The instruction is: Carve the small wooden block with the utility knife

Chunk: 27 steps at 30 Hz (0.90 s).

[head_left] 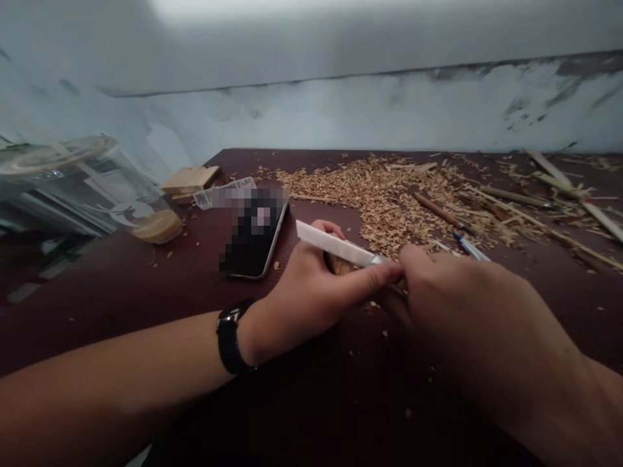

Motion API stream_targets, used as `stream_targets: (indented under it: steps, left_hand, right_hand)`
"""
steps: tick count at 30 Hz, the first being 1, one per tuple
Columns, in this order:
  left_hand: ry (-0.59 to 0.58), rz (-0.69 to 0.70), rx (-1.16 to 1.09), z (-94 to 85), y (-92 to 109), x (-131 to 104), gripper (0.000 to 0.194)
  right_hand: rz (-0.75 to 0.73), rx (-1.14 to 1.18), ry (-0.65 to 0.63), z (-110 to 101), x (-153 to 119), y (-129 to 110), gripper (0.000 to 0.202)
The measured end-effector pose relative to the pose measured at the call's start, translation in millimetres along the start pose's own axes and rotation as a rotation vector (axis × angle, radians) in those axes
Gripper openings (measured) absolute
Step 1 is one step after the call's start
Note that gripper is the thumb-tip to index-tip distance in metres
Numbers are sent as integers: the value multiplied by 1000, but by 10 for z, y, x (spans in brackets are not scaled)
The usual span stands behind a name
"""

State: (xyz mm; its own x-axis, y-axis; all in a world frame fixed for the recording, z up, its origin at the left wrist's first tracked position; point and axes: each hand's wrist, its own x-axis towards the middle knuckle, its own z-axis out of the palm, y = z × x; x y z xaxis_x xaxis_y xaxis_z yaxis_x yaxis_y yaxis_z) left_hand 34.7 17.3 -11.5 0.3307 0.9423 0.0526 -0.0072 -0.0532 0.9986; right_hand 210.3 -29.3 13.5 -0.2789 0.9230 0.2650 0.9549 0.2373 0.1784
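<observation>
My right hand [477, 318] is closed around the handle of a carving knife, which the fingers hide. The pale, flat knife blade [335, 245] points left, its slanted tip over my left hand [311, 292]. That hand is curled around a small brown piece of wood [341, 266], mostly covered by the blade and fingers. The left thumb reaches right, its tip by the base of the blade and against the right fingers. A black watch sits on the left wrist.
A phone [256, 237] lies left of my hands, near a clear plastic case [226, 192] and wooden blocks [192, 180]. A clear container [97, 188] stands far left. Wood shavings [389, 201], a brown-handled tool [440, 211], a pen [470, 246] and strips lie behind, before a wall.
</observation>
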Motion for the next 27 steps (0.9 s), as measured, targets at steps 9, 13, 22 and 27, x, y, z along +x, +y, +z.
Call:
stream_targets:
  steps: [9, 13, 22, 27]
  left_hand:
    - [-278, -146, 140, -159, 169, -36, 63]
    - [-254, -105, 131, -149, 88, -53, 86]
    - [-344, -21, 31, -80, 72, -29, 70]
    - [-333, -5, 76, -133, 83, 20, 72]
  right_hand:
    - [-195, 110, -52, 27, 182, 174, 28]
    - [-189, 130, -88, 36, 197, 167, 15]
    - [-240, 195, -62, 42, 142, 163, 12]
    - [-233, 204, -36, 102, 128, 165, 15]
